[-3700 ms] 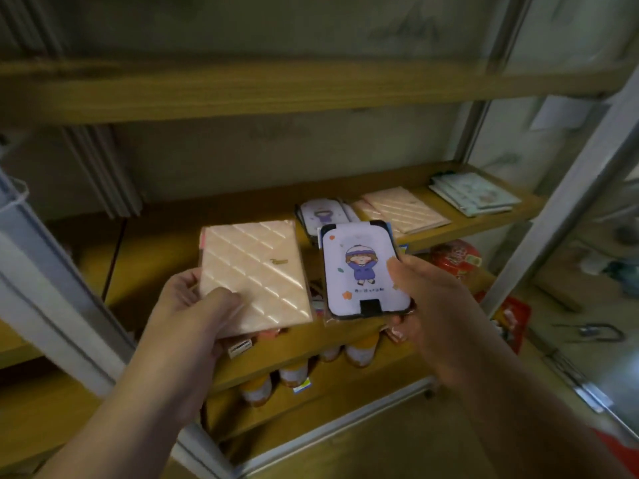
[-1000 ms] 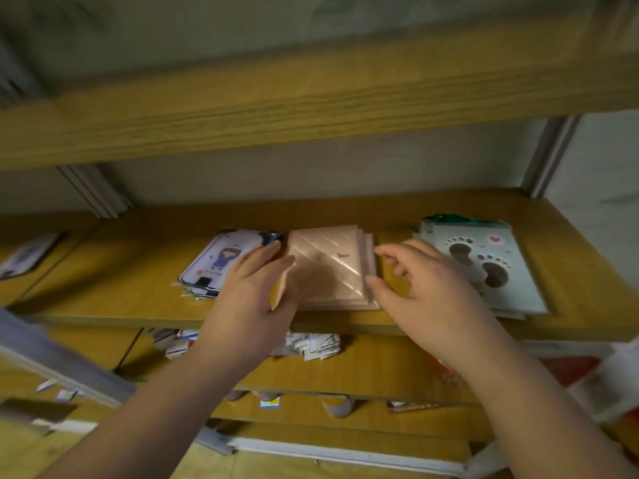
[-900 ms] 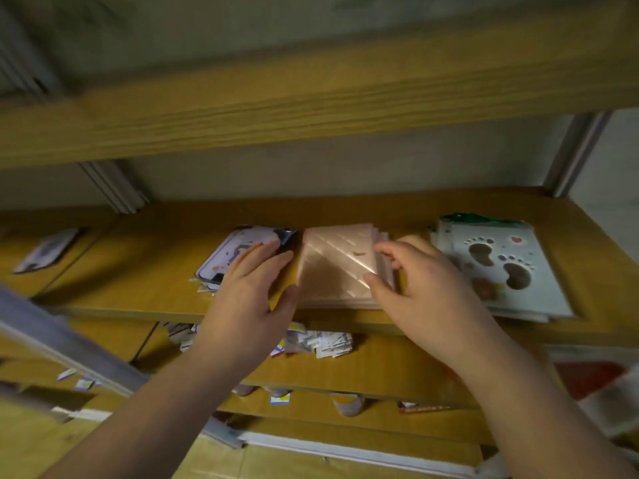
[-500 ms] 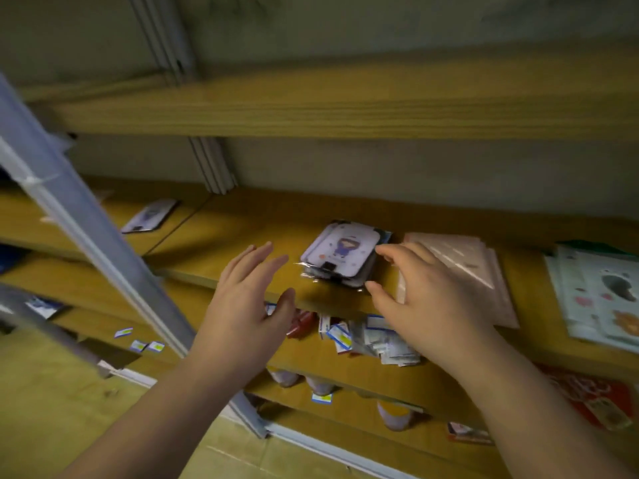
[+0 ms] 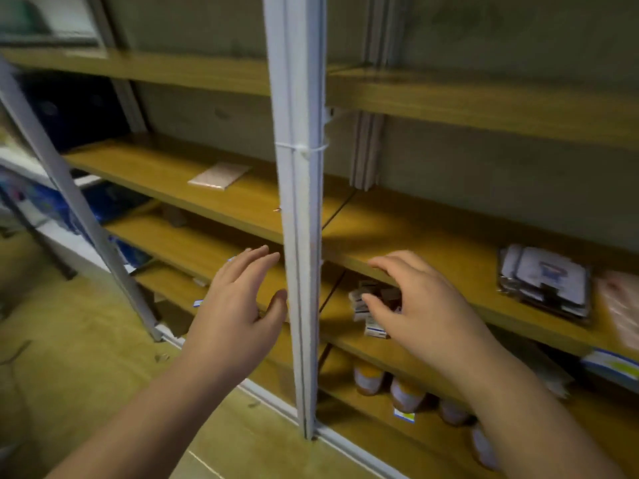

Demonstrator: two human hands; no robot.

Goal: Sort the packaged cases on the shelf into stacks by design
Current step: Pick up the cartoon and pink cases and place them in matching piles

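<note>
We hold both hands empty, fingers spread — left hand (image 5: 238,309), right hand (image 5: 420,305). A stray pink case (image 5: 219,174) lies alone on the shelf (image 5: 432,243), left of the post (image 5: 299,236). Reach around the post and carry it right to the stacks (image 5: 544,281).

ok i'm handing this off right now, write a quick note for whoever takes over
Left hand: open, holds nothing, left of the white upright.
Right hand: open, holds nothing, in front of the shelf edge.
Cartoon-design stack sits at the right of the shelf, pink stack beside it at the frame edge.
One pink quilted case lies alone in the left bay.
Left: fetch that case, likely for the pink stack.
</note>
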